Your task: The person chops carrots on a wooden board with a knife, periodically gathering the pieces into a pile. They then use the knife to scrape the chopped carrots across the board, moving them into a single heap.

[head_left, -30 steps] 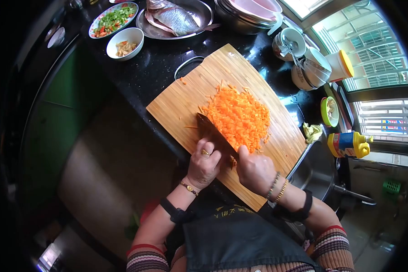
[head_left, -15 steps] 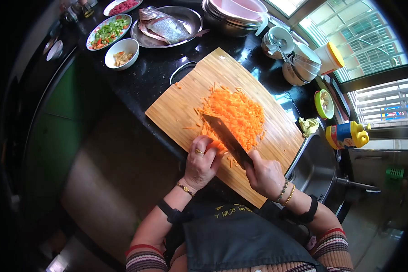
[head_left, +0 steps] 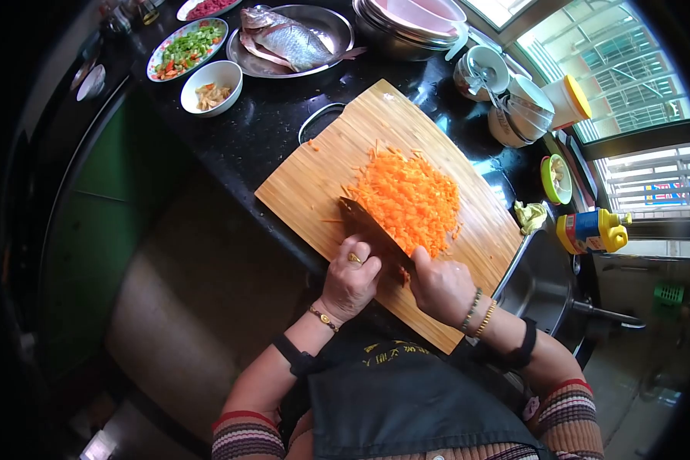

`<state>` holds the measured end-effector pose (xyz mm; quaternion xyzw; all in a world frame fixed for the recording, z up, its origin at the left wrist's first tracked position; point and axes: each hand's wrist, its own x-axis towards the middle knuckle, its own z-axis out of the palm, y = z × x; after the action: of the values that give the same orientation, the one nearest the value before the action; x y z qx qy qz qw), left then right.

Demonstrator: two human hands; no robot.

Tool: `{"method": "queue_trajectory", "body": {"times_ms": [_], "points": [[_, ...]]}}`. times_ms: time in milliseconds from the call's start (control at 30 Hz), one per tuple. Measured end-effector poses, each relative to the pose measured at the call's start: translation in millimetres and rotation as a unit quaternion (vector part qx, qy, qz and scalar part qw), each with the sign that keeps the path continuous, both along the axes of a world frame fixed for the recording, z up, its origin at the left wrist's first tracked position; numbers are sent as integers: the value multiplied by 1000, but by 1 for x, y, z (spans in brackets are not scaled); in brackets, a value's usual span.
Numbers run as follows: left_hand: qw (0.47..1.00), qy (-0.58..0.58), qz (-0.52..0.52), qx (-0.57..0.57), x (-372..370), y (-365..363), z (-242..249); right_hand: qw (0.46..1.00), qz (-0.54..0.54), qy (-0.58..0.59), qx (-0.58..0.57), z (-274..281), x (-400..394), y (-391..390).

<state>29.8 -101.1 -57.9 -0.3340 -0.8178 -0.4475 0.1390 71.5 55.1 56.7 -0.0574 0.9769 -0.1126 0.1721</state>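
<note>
- Chopped carrot [head_left: 410,201]: heaped mid cutting board [head_left: 307,184] on the desk.
- Right hand [head_left: 441,287]: closed around cleaver [head_left: 372,230] handle.
- Left hand [head_left: 350,280]: loosely curled beside the blade; a slip could likely nick fingers.

The single head view looks steeply down, close over the cutting board [head_left: 314,180] and counter [head_left: 268,123].
</note>
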Motion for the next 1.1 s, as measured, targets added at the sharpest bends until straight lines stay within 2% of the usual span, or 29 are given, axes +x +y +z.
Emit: {"method": "queue_trajectory", "body": {"times_ms": [133, 200, 333, 533, 633, 1100], "points": [[1000, 5, -8, 2, -2, 1, 0, 999, -33, 36, -16, -16, 5, 1], [999, 10, -9, 38, -5, 1, 5, 996, -49, 69, -40, -16, 8, 6], [999, -9, -15, 38, -4, 1, 3, 994, -76, 59, -54, 4, 17, 7], [999, -17, -14, 47, -4, 1, 1, 997, -41, 41, -57, 13, 17, 5], [999, -5, -14, 44, -6, 1, 3, 999, -28, -5, -18, 7, 11, 3], [999, -20, -44, 9, -7, -2, 11, 995, -66, 53, -55, -16, 7, 0]]}}
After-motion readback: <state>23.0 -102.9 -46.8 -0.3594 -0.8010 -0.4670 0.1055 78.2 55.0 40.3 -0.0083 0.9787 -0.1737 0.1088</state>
